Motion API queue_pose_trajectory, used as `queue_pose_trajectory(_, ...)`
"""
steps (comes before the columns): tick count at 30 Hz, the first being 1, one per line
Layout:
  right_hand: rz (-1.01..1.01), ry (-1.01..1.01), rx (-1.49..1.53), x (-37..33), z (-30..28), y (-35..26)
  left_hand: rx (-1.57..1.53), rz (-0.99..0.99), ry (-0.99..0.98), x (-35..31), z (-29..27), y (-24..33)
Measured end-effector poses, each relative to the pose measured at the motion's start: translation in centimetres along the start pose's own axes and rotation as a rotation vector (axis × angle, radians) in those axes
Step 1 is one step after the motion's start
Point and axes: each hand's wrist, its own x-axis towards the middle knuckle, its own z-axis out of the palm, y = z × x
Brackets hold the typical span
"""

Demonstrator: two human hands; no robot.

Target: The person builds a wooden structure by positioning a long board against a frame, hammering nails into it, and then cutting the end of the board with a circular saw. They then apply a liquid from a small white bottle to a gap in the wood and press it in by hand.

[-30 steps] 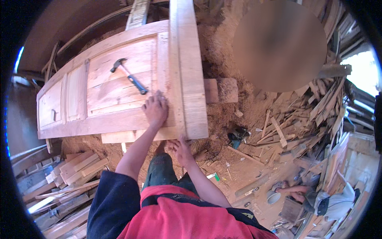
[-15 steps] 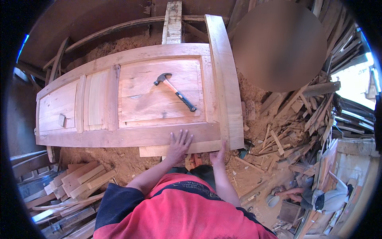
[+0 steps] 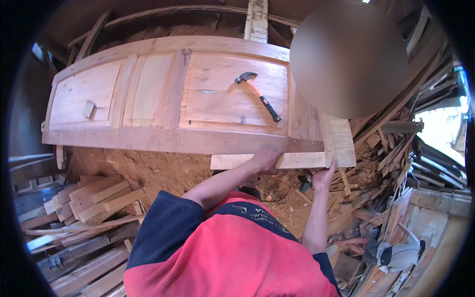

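Head view: left hand (image 3: 267, 160) touches pale board (image 3: 301, 161)

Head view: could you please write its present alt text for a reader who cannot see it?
A person's left hand and right hand touch pale boards edging a panelled wooden door. A claw hammer lies on the door, and planks are piled at lower left.

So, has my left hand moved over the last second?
Yes: judged against the panelled door, your left hand has moved toward you, from close to the hammer to the door's near edge.
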Motion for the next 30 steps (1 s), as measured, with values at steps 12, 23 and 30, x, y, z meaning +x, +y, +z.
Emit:
queue_pose_trajectory(12, -0.323, -0.134, -0.097, -21.5, -3.9, 13.0, 0.022, 0.094, 0.128, -26.0, -0.6, -2.7)
queue_pose_trajectory(23, -0.018, -0.472, 0.079, -28.4, 5.0, 30.2, 0.234, -0.154, 0.209, -46.1, -7.6, -10.7)
queue_pose_trajectory(30, 0.125, -0.547, 0.049, -29.8, 15.9, 35.5, 0.372, -0.293, 0.308, -52.8, -14.0, -16.6)
